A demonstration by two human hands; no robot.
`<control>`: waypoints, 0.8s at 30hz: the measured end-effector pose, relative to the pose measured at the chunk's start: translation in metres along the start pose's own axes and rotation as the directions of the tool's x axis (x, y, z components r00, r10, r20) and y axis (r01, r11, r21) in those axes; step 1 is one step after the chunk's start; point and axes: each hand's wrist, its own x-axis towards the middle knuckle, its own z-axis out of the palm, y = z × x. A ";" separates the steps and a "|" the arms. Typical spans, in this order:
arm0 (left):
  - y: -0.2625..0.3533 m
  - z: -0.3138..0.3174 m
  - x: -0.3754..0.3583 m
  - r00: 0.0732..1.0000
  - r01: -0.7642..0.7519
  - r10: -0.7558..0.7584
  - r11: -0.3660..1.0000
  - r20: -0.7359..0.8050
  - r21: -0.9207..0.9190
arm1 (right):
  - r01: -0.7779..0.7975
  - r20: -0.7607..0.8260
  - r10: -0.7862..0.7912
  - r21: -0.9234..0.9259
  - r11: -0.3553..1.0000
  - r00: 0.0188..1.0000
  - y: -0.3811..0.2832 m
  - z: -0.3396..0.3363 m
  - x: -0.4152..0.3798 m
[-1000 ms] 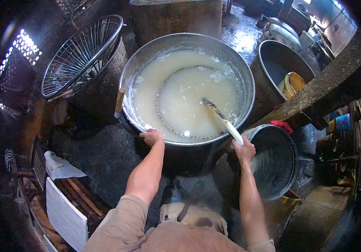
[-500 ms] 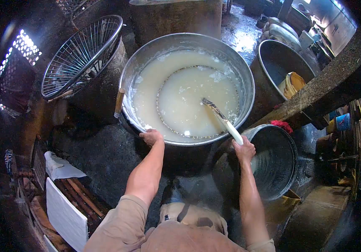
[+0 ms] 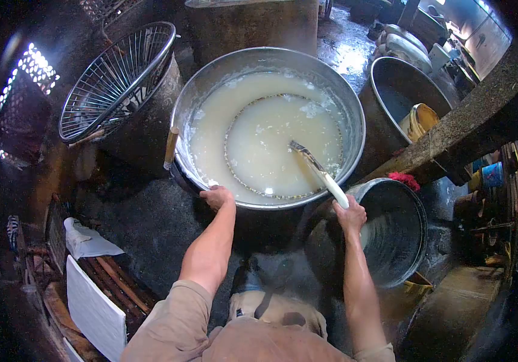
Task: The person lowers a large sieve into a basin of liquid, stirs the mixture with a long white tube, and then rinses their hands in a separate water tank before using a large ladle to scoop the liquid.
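A large round metal vat [image 3: 360, 130] holds cloudy, pale liquid [image 3: 271, 142] with white bits afloat and a dotted ring showing in it. My left hand [image 3: 217, 197] is closed on the vat's near-left rim. At the near-right rim, my right hand [image 3: 350, 215] grips the white end of a long handle [image 3: 333, 186]. The handle's dark, mottled part slants into the liquid near the middle; whatever is below the surface is hidden.
On the left, a wire basket [image 3: 114, 78] leans over a drum. A dark tub [image 3: 419, 241] stands at the near right, another tub [image 3: 385, 78] behind it, beside a thick beam [image 3: 458, 130]. A white board [image 3: 95, 308] stands by wooden slats at lower left.
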 end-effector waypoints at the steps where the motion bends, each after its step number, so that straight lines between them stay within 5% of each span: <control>1: 0.001 -0.001 -0.001 1.000 0.012 -0.012 1.000 0.001 0.011 | -0.006 0.004 0.006 0.004 1.000 1.000 0.000 0.000 0.000; 24: 0.001 -0.001 0.001 1.000 -0.007 0.008 1.000 0.009 -0.018 | 0.000 0.030 0.000 -0.005 1.000 1.000 0.001 -0.001 0.000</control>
